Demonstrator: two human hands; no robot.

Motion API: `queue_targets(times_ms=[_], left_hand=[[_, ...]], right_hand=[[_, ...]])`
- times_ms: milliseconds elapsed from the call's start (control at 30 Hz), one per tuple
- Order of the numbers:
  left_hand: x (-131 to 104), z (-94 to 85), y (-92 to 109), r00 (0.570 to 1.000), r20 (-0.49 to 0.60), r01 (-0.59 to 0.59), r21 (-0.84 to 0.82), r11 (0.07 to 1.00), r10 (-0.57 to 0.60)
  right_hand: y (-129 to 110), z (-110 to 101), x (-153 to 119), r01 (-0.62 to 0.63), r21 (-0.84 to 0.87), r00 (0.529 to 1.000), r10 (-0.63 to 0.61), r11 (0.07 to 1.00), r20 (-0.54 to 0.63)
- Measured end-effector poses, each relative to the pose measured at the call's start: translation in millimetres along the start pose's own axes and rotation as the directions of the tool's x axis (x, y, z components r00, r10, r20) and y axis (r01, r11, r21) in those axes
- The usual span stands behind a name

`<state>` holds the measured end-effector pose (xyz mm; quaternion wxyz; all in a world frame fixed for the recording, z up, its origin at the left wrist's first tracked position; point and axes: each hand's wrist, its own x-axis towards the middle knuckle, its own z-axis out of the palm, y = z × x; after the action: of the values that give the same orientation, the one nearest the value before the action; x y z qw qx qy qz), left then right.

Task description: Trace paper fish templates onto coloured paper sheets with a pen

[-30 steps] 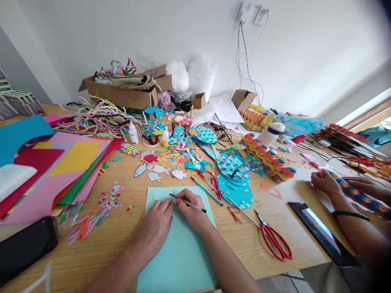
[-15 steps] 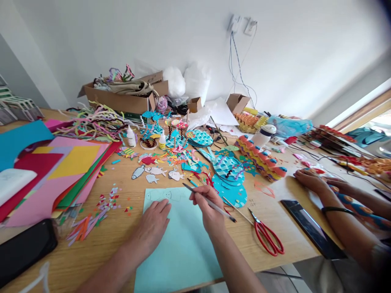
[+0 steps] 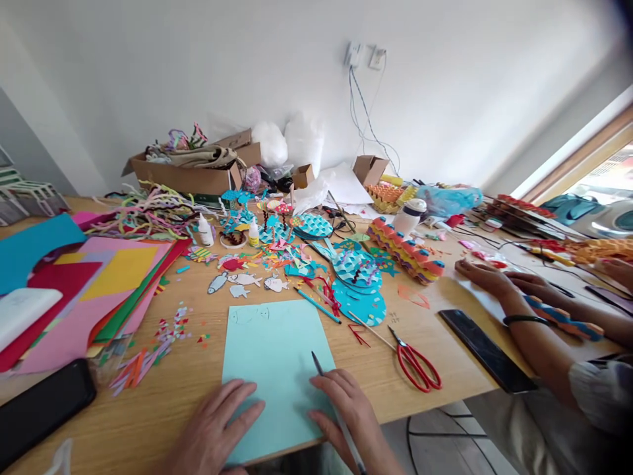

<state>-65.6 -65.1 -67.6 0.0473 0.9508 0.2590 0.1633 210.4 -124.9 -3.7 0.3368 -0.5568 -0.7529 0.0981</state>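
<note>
A light green sheet of paper (image 3: pixel 279 369) with faint fish-like pencil outlines near its top edge lies before me. My left hand (image 3: pixel 220 422) rests over the sheet's lower left edge, fingers apart, holding nothing. At the lower right edge, my right hand (image 3: pixel 346 409) holds a dark-tipped pen (image 3: pixel 341 419) between thumb and fingers, its tip pointing up and away. Beyond the sheet lie small cut-out paper fish (image 3: pixel 239 291), a blue pencil (image 3: pixel 316 304) and a woven blue paper fish (image 3: pixel 357 267). Red-handled scissors (image 3: pixel 418 366) lie to the right.
Coloured paper sheets (image 3: pixel 121 270) and a black phone (image 3: pixel 44 415) are at left. A cardboard box (image 3: pixel 182 178) and glue bottles (image 3: pixel 205 231) stand behind. At right, a person's hands (image 3: pixel 487 280) rest near another dark phone (image 3: pixel 484 349).
Both my hands have moved down towards the sheet's near edge, the right one with the pen. More of the drawn outlines and the blue pencil now show. The camera view has shifted.
</note>
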Motion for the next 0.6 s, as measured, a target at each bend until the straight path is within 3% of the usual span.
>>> queue_targets(times_ms=[167,400,600], left_hand=[[-1,-1.1,0,0.997,-0.038,-0.063,0.036,0.997,0.064],[12,-18.3,10,0.991,-0.105,-0.081,0.069,0.994,0.088],[19,-36.3,19,0.996,-0.084,0.052,0.145,0.988,-0.04]], right_hand=[[9,6,-15,0.073,-0.054,0.997,-0.071,0.996,0.032],[17,3,-8,0.101,-0.065,0.989,-0.093,0.993,0.118],[28,5,-2,0.143,-0.045,0.983,-0.137,0.989,0.126]])
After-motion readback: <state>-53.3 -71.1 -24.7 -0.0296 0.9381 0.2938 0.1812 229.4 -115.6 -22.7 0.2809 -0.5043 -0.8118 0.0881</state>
